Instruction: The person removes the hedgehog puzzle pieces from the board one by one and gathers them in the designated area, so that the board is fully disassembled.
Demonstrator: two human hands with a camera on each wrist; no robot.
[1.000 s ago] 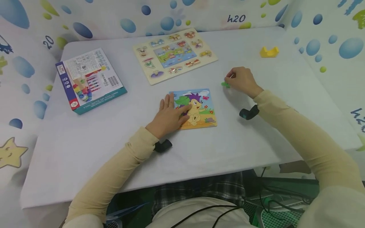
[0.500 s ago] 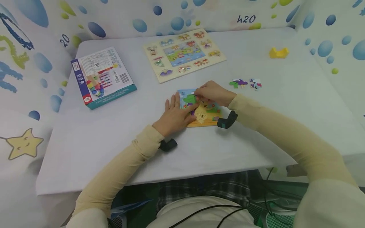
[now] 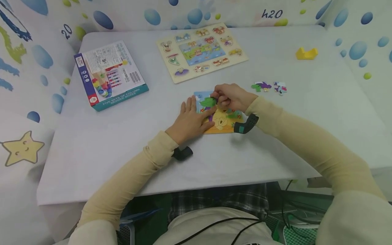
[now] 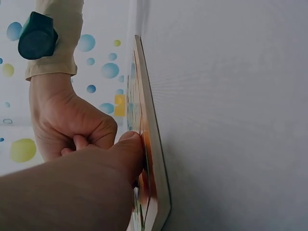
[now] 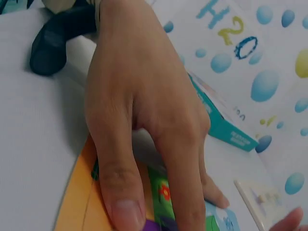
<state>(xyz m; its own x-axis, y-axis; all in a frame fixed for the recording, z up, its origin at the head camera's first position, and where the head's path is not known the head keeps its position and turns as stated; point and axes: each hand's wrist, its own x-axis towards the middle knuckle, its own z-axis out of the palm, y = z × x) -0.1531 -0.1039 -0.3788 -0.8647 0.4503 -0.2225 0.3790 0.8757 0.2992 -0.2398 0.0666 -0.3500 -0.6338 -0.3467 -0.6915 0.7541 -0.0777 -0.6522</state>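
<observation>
A square jigsaw puzzle with a cartoon hedgehog lies on the white table. My left hand rests on its left side with fingers spread; the left wrist view shows that thumb on the puzzle's face. Over the upper middle, my right hand has curled fingers and seems to pinch a puzzle piece at the leaf and spines. Most of that piece is hidden by the fingers. In the right wrist view, a bit of purple shows beside the thumb. Two loose puzzle pieces lie to the right, one green and purple, one with an eye.
Behind the puzzle lies a wooden knob puzzle board. A toy box sits at the left. A yellow curved block stands at the far right. The table's front edge is close to the person's lap.
My right hand has left the loose pieces at the right and moved left onto the puzzle. Two loose pieces are now in plain sight there. My left hand keeps its place on the puzzle.
</observation>
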